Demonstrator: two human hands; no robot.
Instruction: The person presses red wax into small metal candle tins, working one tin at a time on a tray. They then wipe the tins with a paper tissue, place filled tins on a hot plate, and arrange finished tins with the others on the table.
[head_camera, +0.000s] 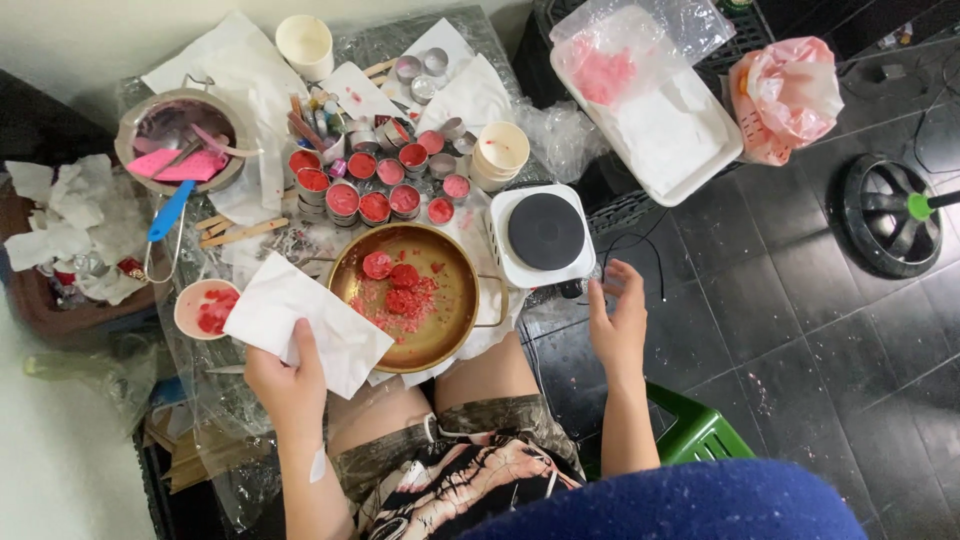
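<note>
- The left hand (290, 385) pinches a white tissue (305, 322) by its near corner, thumb on top; the sheet hangs just over the near-left rim of the brass pan (350, 262).
- The right hand (618, 322) is bare and spread, fingers loosely curled, hovering off the table's right edge, just beside the white hotplate (545, 235) and holding nothing.
- The pan sits at the table's near edge, above the knees, with red wax lumps and crumbs (398, 285) on its floor.
- Judged from this, the step in hand is wiping: the tissue is poised at the pan, the wax not yet touched.
- The next move would likely call for a steady pan, since it rests close to the edge and its right handle (497, 300) sticks out toward the free hand.
- To the left, a small pink bowl (205, 308) of red bits lies almost touching the tissue; a wide sweep could knock it.
- Behind the pan stand about 10 small tins (372, 190) filled with red wax, packed close, so there is little room that way.
- Further back-left is a pot (182, 140) with pink tools; crumpled paper (70, 225) crowds the left side.
- Open room is to the right, over the dark tiled floor (800, 340).
</note>
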